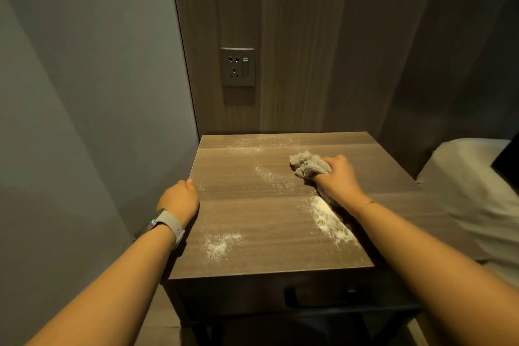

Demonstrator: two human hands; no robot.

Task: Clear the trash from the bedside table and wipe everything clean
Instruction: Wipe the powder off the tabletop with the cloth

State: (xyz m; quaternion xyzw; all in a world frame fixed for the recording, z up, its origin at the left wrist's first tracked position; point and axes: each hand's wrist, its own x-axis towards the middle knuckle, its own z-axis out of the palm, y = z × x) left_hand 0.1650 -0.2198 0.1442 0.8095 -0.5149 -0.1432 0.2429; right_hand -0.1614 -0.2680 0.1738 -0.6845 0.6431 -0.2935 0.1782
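Observation:
The wooden bedside table [252,216] fills the middle of the view, its top dusted with white powder. A thick streak of powder [328,219] lies on the right, just under my right forearm. Thinner patches lie at the front left [219,244], in the middle [269,175] and along the back [247,146]. My right hand [337,177] grips a bunched grey cloth [307,164] and presses it onto the right rear part of the top. My left hand [179,199] holds the table's left edge, thumb on top; its fingers are hidden below the edge.
A wall socket with a switch [238,67] sits on the wood panel behind the table. A grey wall [98,93] stands close on the left. A bed with white linen [477,191] adjoins the right side. A drawer handle recess [317,296] shows in the table's front.

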